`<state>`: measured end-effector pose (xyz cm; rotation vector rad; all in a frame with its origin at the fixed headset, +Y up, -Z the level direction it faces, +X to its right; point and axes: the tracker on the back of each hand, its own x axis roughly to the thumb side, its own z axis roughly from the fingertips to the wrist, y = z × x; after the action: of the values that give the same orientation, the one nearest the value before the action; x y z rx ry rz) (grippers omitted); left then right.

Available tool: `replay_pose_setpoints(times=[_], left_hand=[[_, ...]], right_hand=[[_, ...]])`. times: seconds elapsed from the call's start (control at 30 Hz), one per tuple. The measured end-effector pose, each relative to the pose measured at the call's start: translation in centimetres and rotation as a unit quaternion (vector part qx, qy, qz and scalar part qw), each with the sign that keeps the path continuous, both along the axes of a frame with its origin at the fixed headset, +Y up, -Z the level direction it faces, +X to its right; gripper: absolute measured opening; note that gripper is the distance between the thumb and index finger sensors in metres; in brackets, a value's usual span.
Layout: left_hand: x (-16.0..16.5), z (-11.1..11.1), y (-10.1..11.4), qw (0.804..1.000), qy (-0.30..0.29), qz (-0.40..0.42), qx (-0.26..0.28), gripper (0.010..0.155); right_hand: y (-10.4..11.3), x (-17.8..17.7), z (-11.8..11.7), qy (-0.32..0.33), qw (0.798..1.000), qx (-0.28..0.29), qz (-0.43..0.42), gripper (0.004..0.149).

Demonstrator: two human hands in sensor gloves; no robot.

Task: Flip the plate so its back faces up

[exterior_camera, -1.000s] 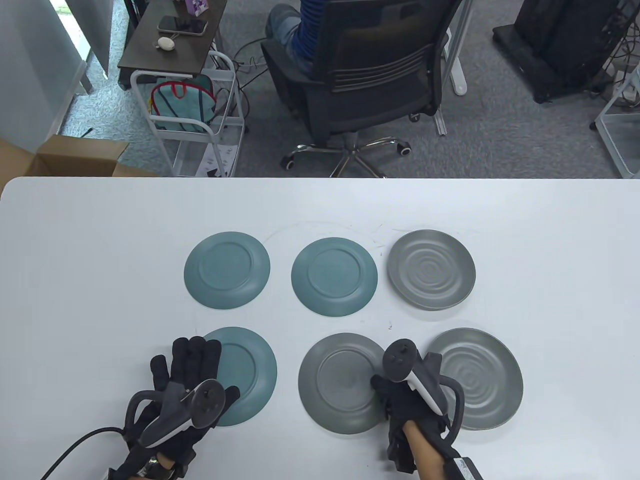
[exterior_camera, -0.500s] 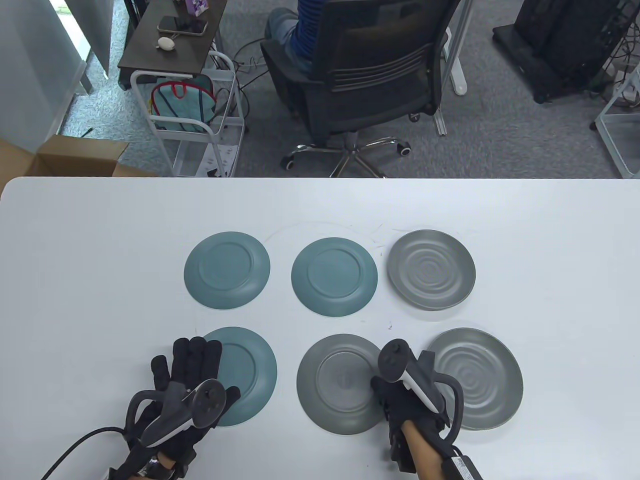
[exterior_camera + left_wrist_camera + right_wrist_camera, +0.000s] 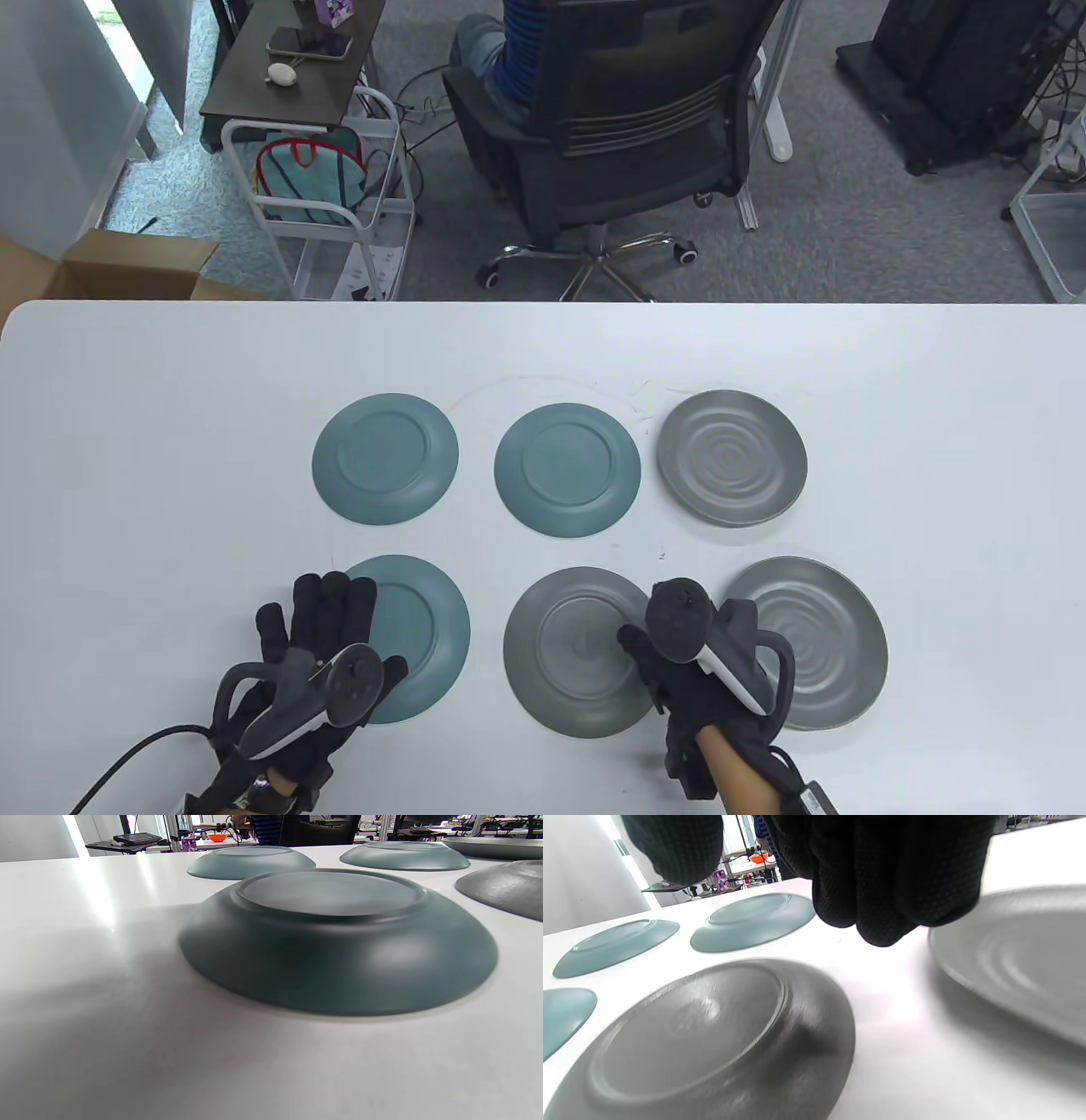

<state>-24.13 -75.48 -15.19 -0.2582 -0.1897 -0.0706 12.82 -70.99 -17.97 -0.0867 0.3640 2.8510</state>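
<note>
Six plates lie on the white table [image 3: 170, 424]. The near-middle grey plate [image 3: 568, 654] lies back up; the right wrist view shows its foot ring [image 3: 712, 1035]. My right hand [image 3: 670, 662] hovers between it and the near-right grey plate [image 3: 823, 645], which lies face up with ripple rings. The right hand's fingers [image 3: 882, 878] hang curled and hold nothing. My left hand [image 3: 339, 628] rests flat with spread fingers, overlapping the left edge of the near-left teal plate [image 3: 424, 637]. That plate lies back up, as the left wrist view shows [image 3: 335, 942].
In the far row, two teal plates [image 3: 384, 458] [image 3: 567, 469] lie back up and a grey plate [image 3: 731, 458] lies face up. An office chair [image 3: 628, 110] with a seated person stands beyond the table's far edge.
The near-middle grey plate has settled flat, back up, a little to the left. My right hand has come off it and shifted slightly right. The left hand has not moved.
</note>
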Motion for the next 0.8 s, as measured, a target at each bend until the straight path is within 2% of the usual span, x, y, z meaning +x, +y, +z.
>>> replay_pose_setpoints(times=[0.13, 0.27, 0.53, 0.8], left_hand=[[0.0, 0.0, 0.0, 1.000, 0.000, 0.000, -0.001, 0.090], [0.0, 0.0, 0.0, 1.000, 0.000, -0.001, -0.001, 0.090], [0.1, 0.0, 0.0, 1.000, 0.000, -0.003, -0.003, 0.090], [0.1, -0.1, -0.2, 1.000, 0.000, -0.007, -0.007, 0.090]], right_hand=[[1.3, 1.9, -0.2, -0.020, 0.999, 0.004, 0.025, 0.074], [1.0, 4.0, -0.5, -0.049, 0.996, -0.005, 0.068, 0.075], [-3.0, 7.6, -0.3, -0.090, 0.988, -0.082, 0.093, 0.079], [-6.0, 7.3, 0.3, -0.072, 0.983, -0.119, 0.121, 0.083]])
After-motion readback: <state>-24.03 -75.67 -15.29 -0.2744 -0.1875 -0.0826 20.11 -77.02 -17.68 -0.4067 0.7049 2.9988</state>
